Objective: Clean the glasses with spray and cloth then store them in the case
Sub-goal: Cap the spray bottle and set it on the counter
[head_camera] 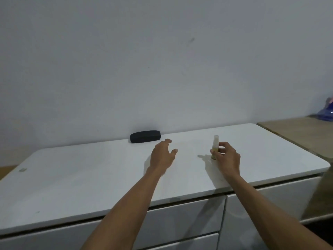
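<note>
White and smooth, the counter [90, 177] held a dark case [145, 136] at its back edge, right by the wall. The case was shut and lay on its side, its long way running left to right. It looked rough like cloth, with round ends. The left hand [163, 156] was the nearer one. The case lay just ahead of it and a bit to the left, close but not touching. That hand's grip was loose, with fingers spread and nothing in it. I think it was going for the case, and it would need to go forward and left. The right hand [227, 156] had its grip closed on a small spray [215, 147], which stood upright on the counter. No glasses or cloth showed; maybe they were inside the case.
</note>
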A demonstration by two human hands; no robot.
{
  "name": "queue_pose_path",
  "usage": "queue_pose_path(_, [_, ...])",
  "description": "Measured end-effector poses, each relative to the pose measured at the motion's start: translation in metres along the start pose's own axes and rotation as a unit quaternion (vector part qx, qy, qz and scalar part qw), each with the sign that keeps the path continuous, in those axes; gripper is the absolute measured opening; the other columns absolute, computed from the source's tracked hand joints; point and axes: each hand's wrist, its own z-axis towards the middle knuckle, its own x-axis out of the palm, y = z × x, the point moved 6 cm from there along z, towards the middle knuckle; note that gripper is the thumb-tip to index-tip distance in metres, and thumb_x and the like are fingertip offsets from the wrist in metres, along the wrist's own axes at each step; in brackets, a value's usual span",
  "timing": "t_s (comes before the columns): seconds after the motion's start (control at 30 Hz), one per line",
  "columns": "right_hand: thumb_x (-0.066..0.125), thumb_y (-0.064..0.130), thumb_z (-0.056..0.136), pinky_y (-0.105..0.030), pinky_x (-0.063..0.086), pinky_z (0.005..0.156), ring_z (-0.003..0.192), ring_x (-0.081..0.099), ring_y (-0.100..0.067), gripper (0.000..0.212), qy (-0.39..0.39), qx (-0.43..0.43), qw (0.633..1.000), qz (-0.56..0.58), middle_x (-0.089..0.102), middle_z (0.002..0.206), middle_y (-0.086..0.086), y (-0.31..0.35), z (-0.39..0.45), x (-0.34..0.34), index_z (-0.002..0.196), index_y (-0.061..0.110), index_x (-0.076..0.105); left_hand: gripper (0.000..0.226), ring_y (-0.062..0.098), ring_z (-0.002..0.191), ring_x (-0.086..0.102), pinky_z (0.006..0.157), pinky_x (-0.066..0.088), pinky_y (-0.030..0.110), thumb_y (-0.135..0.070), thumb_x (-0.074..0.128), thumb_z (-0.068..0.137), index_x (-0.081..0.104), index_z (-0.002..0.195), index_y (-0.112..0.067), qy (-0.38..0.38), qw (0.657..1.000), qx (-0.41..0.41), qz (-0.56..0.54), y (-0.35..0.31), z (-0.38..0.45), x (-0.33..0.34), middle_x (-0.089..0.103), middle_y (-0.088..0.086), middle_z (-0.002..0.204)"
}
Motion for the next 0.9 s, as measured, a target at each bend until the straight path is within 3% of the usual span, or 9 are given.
queue_pose_path(0.17, [0.072, 0.024, 0.092, -0.032, 0.046, 0.078, 0.087, 0.065, -0.023, 0.026, 0.009, 0.003, 1.000, -0.015, 0.075, 0.108, -0.008, 0.005, 0.001, 0.003, 0.116, 0.016, 0.066, 0.064, 0.025, 0.143, 0.039, 0.115, 0.035, 0.039, -0.048, 0.058, 0.096, 0.046, 0.147, -0.012, 0.000, 0.992, -0.022, 0.125, 0.046, 0.001, -0.024, 0.050, 0.007, 0.149])
queue_pose_path(0.37, [0.072, 0.024, 0.090, -0.033, 0.051, 0.076, 0.074, 0.068, -0.010, 0.020, 0.023, -0.003, 1.000, -0.002, 0.074, 0.096, -0.001, 0.021, 0.000, 0.036, 0.108, 0.020, 0.067, 0.073, 0.029, 0.135, 0.041, 0.114, 0.032, 0.042, -0.064, 0.033, 0.097, 0.049, 0.138, -0.006, 0.045, 0.963, -0.046, 0.262, 0.075, 0.010, -0.014, 0.050, 0.013, 0.143])
queue_pose_path(0.6, [0.072, 0.022, 0.088, -0.029, 0.054, 0.068, 0.070, 0.074, -0.014, 0.016, 0.083, -0.027, 0.995, 0.042, 0.074, 0.089, 0.003, 0.058, 0.012, 0.118, 0.103, 0.020, 0.068, 0.083, 0.031, 0.152, 0.018, 0.123, 0.013, 0.048, -0.066, 0.029, 0.096, 0.030, 0.152, -0.006, 0.088, 0.952, -0.042, 0.290, 0.083, 0.026, -0.006, 0.025, 0.017, 0.162])
queue_pose_path(0.73, [0.072, 0.024, 0.091, -0.018, 0.045, 0.061, 0.066, 0.065, 0.000, 0.015, 0.102, -0.039, 0.993, 0.039, 0.066, 0.079, 0.013, 0.073, 0.032, 0.165, 0.103, 0.022, 0.064, 0.091, 0.032, 0.153, 0.015, 0.124, 0.012, 0.051, -0.073, 0.025, 0.092, 0.026, 0.155, -0.007, 0.082, 0.948, -0.043, 0.305, 0.090, 0.036, 0.000, 0.021, 0.016, 0.165])
queue_pose_path(0.83, [0.074, 0.025, 0.091, -0.014, 0.041, 0.058, 0.068, 0.066, -0.006, 0.022, 0.107, -0.035, 0.993, 0.021, 0.068, 0.089, 0.005, 0.078, 0.056, 0.194, 0.111, 0.018, 0.065, 0.095, 0.032, 0.154, 0.015, 0.124, 0.011, 0.051, -0.076, 0.026, 0.090, 0.025, 0.155, -0.007, 0.081, 0.948, -0.042, 0.306, 0.091, 0.042, 0.001, 0.021, 0.017, 0.165])
queue_pose_path(0.9, [0.075, 0.024, 0.091, -0.018, 0.048, 0.064, 0.076, 0.067, -0.013, 0.026, 0.106, -0.032, 0.994, 0.008, 0.070, 0.097, 0.002, 0.077, 0.073, 0.210, 0.114, 0.017, 0.066, 0.097, 0.031, 0.154, 0.014, 0.124, 0.011, 0.051, -0.077, 0.025, 0.089, 0.024, 0.155, -0.006, 0.080, 0.946, -0.042, 0.311, 0.091, 0.044, 0.003, 0.020, 0.017, 0.165])
